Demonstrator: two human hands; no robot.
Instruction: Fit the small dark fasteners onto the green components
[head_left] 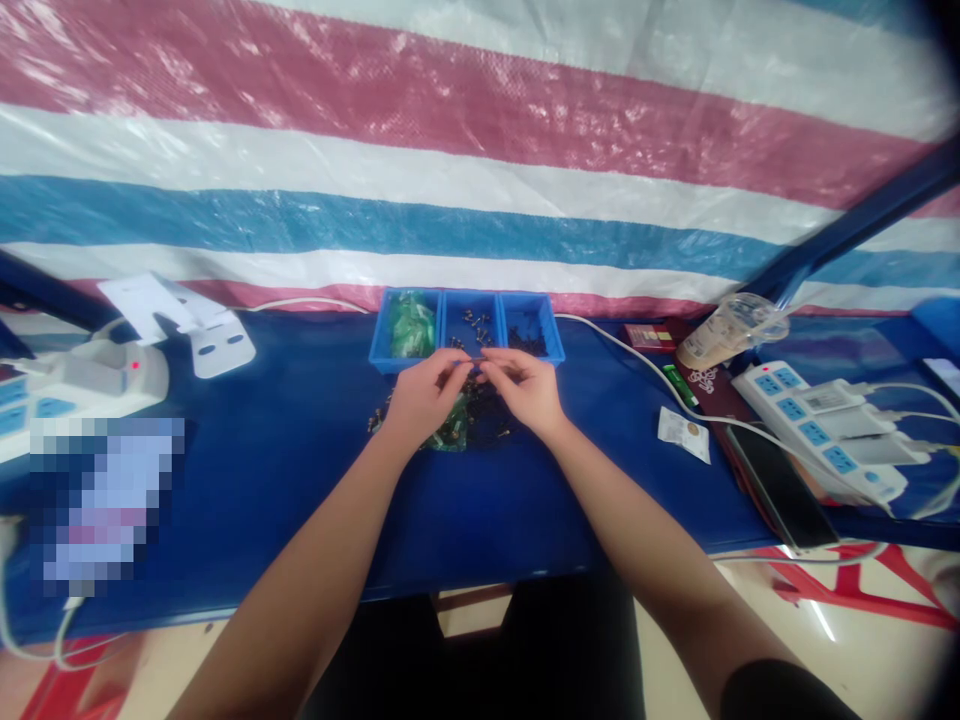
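My left hand [424, 397] and my right hand [525, 388] meet fingertip to fingertip over a heap of small dark parts [480, 415] on the blue table [300, 480]. Between the fingertips both hands pinch a tiny dark part that is too small to make out. A green plastic bag [450, 432] lies under the heap, partly hidden by my left hand. Just behind my hands stand three blue bins [466, 328]: the left one holds green bags, the middle and right ones hold small dark parts.
A power strip [821, 425] with plugs, a phone [780, 490] and a small white packet [684, 433] lie at the right. A tipped plastic cup [731, 330] rests at the back right. White holders [199, 325] and another power strip [82, 385] sit at the left. A striped tarp hangs behind.
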